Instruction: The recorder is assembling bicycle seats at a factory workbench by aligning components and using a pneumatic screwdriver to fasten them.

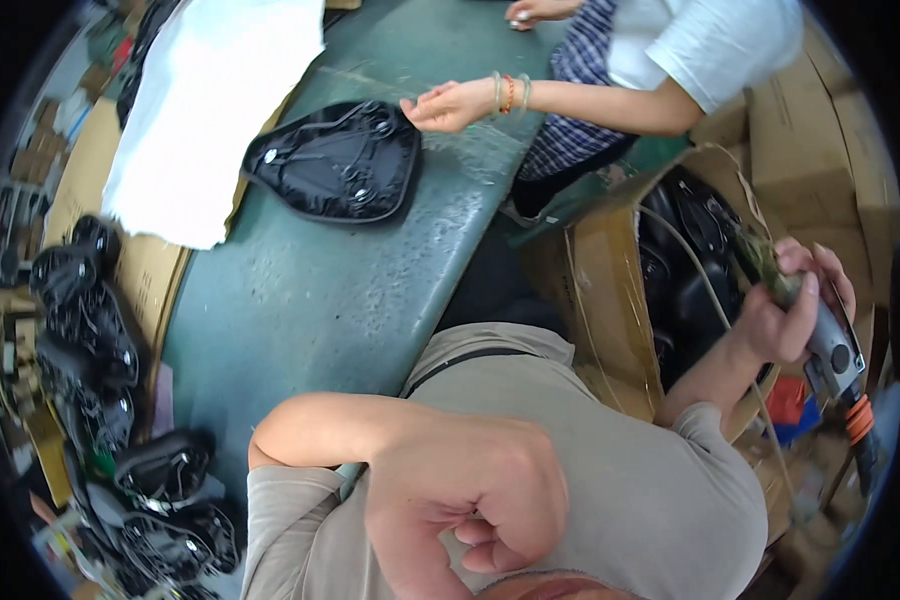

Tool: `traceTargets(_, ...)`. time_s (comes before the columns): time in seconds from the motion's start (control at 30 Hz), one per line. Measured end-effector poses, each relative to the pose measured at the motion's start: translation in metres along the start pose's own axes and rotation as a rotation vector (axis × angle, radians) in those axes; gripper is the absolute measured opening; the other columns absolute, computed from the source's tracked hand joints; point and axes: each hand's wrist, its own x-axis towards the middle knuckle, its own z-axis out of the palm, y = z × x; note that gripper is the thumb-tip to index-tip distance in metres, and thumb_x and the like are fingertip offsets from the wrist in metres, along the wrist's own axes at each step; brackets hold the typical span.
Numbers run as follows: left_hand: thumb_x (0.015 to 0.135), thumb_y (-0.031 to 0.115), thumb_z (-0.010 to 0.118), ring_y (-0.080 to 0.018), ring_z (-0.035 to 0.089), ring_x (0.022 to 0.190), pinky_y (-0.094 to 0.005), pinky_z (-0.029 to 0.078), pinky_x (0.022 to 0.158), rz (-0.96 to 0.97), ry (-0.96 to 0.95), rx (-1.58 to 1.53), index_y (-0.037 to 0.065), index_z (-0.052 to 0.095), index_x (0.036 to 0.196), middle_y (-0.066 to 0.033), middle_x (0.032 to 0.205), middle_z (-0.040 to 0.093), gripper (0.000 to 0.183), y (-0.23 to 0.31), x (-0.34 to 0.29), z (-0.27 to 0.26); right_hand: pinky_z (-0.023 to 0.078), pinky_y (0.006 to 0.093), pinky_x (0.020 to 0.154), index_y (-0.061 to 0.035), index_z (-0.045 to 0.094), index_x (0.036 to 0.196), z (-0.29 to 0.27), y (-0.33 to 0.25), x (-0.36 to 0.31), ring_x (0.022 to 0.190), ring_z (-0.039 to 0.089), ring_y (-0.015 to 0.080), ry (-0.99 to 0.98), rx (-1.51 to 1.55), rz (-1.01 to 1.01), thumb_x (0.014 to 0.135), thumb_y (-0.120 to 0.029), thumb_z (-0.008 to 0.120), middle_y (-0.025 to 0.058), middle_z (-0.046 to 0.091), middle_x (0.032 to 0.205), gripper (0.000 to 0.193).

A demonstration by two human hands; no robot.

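My left hand (470, 500) is raised close in front of my chest at the bottom of the view. Its fingers are curled inward, and nothing shows in them. Off to the right, my right hand (790, 310) is wrapped round a grey and black handheld tool (832, 345) with an orange ribbed collar near its lower end. A frayed greenish-brown tuft (760, 255) sticks out by the fingers at its upper end. On the green table lies a black saddle (340, 165), underside up, its metal rails showing. A co-worker's hand (452, 106) is at its right edge.
The green table (300, 300) runs diagonally. White sheet material (215, 110) lies over cardboard on its left. Several black saddles (90, 330) are piled along the left side. An open cardboard box (605, 280) with more saddles stands at my right, a thin hose (705, 265) crossing it.
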Motion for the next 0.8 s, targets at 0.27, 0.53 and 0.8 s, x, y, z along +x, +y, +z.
traceTargets(0.27, 0.084, 0.005, 0.077, -0.0268, 0.062, 0.065, -0.0350, 0.048, 0.061, -0.304, 0.514, 0.854, 0.004, 0.068, 0.078, -0.0032, 0.070, 0.060, 0.011, 0.001, -0.014, -0.031, 0.053, 0.0474, 0.075, 0.0015, 0.060, 0.129, -0.090, -0.029, -0.059, 0.079, 0.063, 0.0262, 0.312, 0.011, 0.248, 0.096, 0.003, 0.050, 0.0251, 0.068, 0.116, 0.035)
traceTargets(0.53, 0.098, 0.027, 0.072, -0.0219, 0.068, 0.101, -0.0335, 0.055, 0.091, -0.130, 2.055, 0.830, -0.007, 0.065, 0.121, -0.0139, 0.114, 0.070, 0.041, 0.032, -0.189, -0.118, 0.049, 0.0428, 0.073, 0.0023, 0.055, 0.132, 0.002, 0.033, -0.050, 0.076, 0.059, 0.0218, 0.012, 0.451, 0.317, 0.091, -0.009, 0.056, 0.0245, 0.061, 0.119, 0.042)
traceTargets(0.8, 0.078, 0.010, 0.071, -0.0223, 0.069, 0.063, -0.0378, 0.056, 0.065, -0.057, 2.094, 0.813, -0.001, 0.074, 0.073, -0.0114, 0.069, 0.072, 0.013, 0.013, -0.165, -0.118, 0.047, 0.0430, 0.074, 0.0058, 0.044, 0.139, 0.120, 0.067, -0.063, 0.078, 0.055, 0.0216, -0.288, 0.663, 0.418, 0.097, -0.013, 0.053, 0.0243, 0.058, 0.121, 0.047)
